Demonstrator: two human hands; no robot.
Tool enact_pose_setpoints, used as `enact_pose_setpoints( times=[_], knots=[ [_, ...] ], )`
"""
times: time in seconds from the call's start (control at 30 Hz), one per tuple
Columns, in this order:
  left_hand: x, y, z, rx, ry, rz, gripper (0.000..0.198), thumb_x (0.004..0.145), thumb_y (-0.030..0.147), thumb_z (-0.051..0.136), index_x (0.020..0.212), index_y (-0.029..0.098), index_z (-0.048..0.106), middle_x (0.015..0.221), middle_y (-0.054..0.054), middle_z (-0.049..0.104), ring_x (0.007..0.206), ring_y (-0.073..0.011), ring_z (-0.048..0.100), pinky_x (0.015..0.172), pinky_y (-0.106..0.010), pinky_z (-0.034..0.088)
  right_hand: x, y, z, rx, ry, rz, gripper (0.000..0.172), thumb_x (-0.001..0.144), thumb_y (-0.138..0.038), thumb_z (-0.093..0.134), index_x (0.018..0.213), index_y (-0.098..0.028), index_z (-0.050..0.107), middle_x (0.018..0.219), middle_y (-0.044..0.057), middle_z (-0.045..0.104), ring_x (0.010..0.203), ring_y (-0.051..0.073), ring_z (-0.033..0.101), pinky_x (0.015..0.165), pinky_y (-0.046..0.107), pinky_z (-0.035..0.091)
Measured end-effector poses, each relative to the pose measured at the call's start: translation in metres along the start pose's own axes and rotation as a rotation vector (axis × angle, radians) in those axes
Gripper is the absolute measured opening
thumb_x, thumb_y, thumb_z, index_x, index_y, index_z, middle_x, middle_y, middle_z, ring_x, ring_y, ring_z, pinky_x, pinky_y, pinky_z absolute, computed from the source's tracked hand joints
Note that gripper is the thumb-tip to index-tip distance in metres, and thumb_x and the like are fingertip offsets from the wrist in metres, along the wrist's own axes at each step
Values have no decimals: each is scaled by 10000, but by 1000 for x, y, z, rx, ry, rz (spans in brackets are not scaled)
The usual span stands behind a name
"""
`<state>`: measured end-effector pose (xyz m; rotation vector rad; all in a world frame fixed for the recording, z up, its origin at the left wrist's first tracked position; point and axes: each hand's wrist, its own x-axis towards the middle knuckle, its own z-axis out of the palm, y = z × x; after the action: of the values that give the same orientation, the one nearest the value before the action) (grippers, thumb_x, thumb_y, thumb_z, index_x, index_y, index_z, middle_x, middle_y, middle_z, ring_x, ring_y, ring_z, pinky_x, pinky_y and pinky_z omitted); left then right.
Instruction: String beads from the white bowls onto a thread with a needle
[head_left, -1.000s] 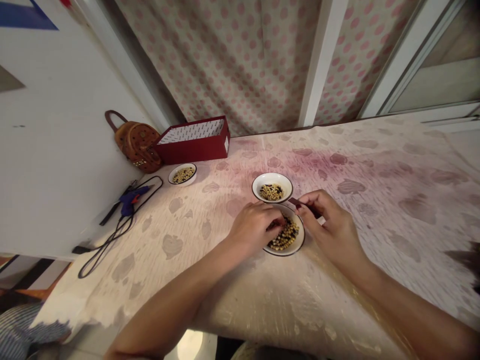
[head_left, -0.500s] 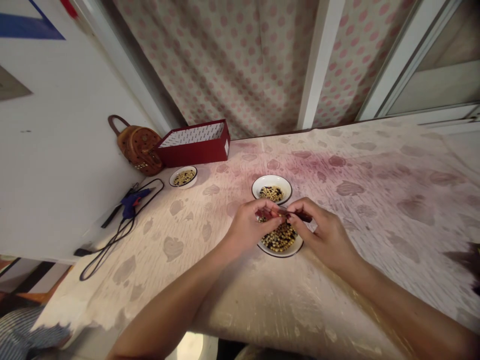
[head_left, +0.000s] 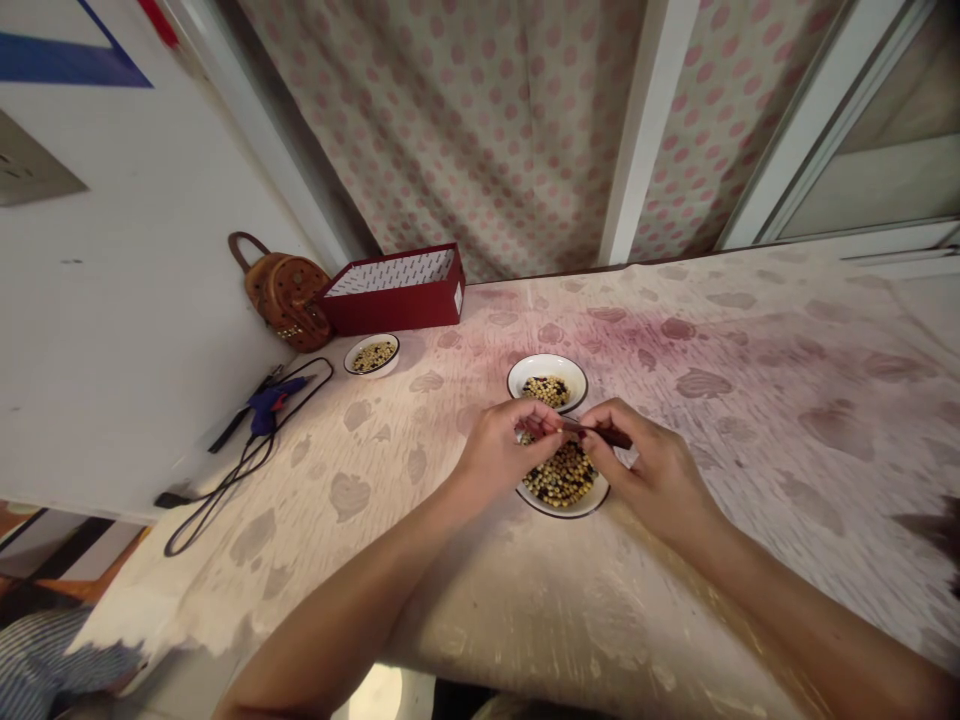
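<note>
My right hand [head_left: 649, 455] is closed in a pinch round a slim dark brown tool [head_left: 616, 437], whose tip points left toward my other hand; its exact kind is too small to tell. Opposite it, my left hand [head_left: 499, 448] has thumb and fingertips pressed together at that tip. Whatever sits between those fingers is too small to make out. Both hands hover over a white dark-rimmed bowl [head_left: 602, 496] with yellow and black bead-like pieces [head_left: 559, 478], partly covered by my fingers. Just behind stands another such bowl [head_left: 574, 375] with fewer pieces in it.
A third small bowl [head_left: 386, 368] with similar pieces stands left, in front of a dark red box [head_left: 397, 308]. Beside the box is a brown mini backpack [head_left: 289, 300]. A blue glue gun [head_left: 266, 405] with its looped cord lies along the left wall. A patterned cloth [head_left: 442, 470] covers the table.
The whole view has shifted slightly to the right and down. My hands stay over the near bowl, with the tool's tip still at my left fingertips.
</note>
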<state>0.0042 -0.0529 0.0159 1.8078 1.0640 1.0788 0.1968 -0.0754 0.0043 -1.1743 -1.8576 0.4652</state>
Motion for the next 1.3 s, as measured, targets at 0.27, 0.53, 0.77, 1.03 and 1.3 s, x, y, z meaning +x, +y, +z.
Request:
enact_pose_setpoints(
  times=[0.27, 0.53, 0.77, 1.03, 1.3],
  knots=[
    [41, -14, -7, 260, 48, 52, 147, 838, 86, 689, 912, 202, 740, 880, -4, 760, 792, -139, 682, 779, -281, 549, 5, 5, -5, 79, 218, 89, 33, 944, -243, 580, 912, -238, 581, 808, -18, 649, 709, 138, 612, 648, 259, 468],
    [18, 7, 7, 432, -65, 240, 106, 839, 145, 703, 927, 204, 710, 986, -23, 739, 1010, -204, 659, 902, -349, 520, 6, 4, -8, 146, 296, 153, 34, 927, -267, 592, 921, -237, 577, 800, -13, 625, 713, 156, 592, 640, 300, 431],
    [1, 12, 23, 563, -282, 255, 48, 833, 224, 719, 870, 193, 721, 950, -49, 686, 972, -227, 630, 916, -385, 509, 4, 4, -8, 158, 295, 160, 46, 928, -277, 595, 914, -238, 573, 794, -16, 618, 722, 162, 597, 671, 323, 433],
    [-1, 17, -4, 692, -219, 118, 72, 835, 164, 696, 878, 215, 723, 1009, -46, 724, 1026, -256, 637, 913, -421, 498, 6, 0, -8, 162, 274, 163, 51, 935, -285, 590, 927, -237, 576, 807, -3, 631, 718, 164, 590, 619, 310, 415],
    [-9, 18, -11, 888, -343, 93, 64, 796, 196, 760, 839, 215, 717, 843, -42, 749, 837, -253, 681, 851, -424, 509, 5, -2, -7, 158, 259, 133, 55, 943, -285, 589, 921, -236, 579, 794, -8, 626, 694, 152, 569, 630, 297, 422]
  ],
)
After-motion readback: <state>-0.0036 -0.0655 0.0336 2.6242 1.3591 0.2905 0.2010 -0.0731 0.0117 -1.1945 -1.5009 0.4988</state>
